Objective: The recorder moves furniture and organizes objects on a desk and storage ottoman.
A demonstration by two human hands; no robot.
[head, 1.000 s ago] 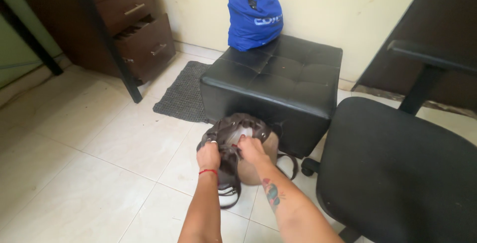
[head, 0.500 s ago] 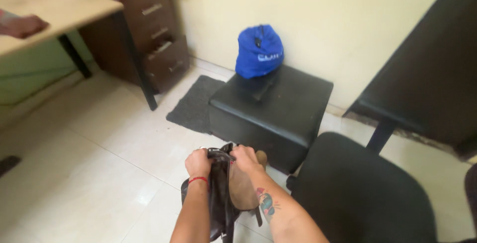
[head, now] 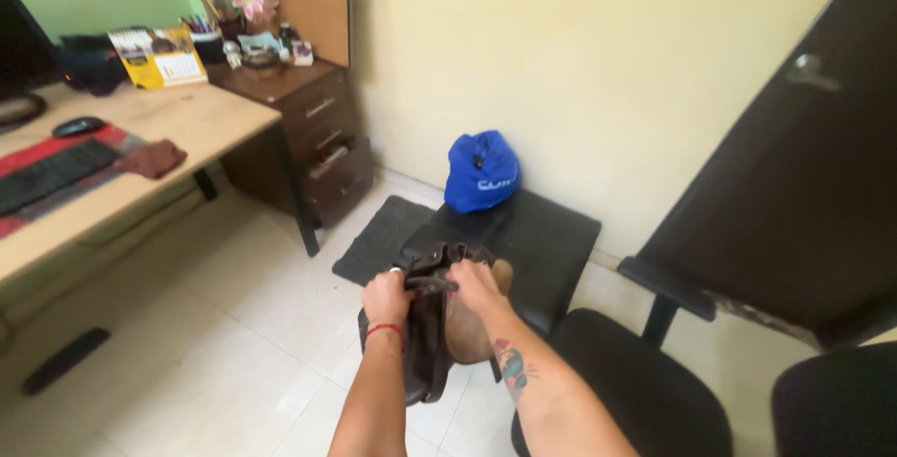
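Note:
Both my hands hold a dark brown leather bag point(head: 425, 345) up in the air in front of me. My left hand point(head: 387, 297) grips its top edge on the left, a red string around that wrist. My right hand point(head: 475, 285) grips the top on the right, and a tattoo shows on that forearm. The bag hangs down between my arms, a lighter tan panel showing on its right side. Behind it stands a black padded footstool point(head: 537, 237) with a blue cloth bag point(head: 480, 172) on its far edge.
A black office chair point(head: 635, 392) sits at lower right before a dark door point(head: 794, 177). A grey mat point(head: 378, 237) lies on the tiled floor. A wooden desk point(head: 140, 153) with keyboard and mouse stands left, beside a brown drawer unit point(head: 322, 139).
I have lifted the bag off the floor by the footstool and raised it. The view has tilted up, showing the desk, drawer unit and door.

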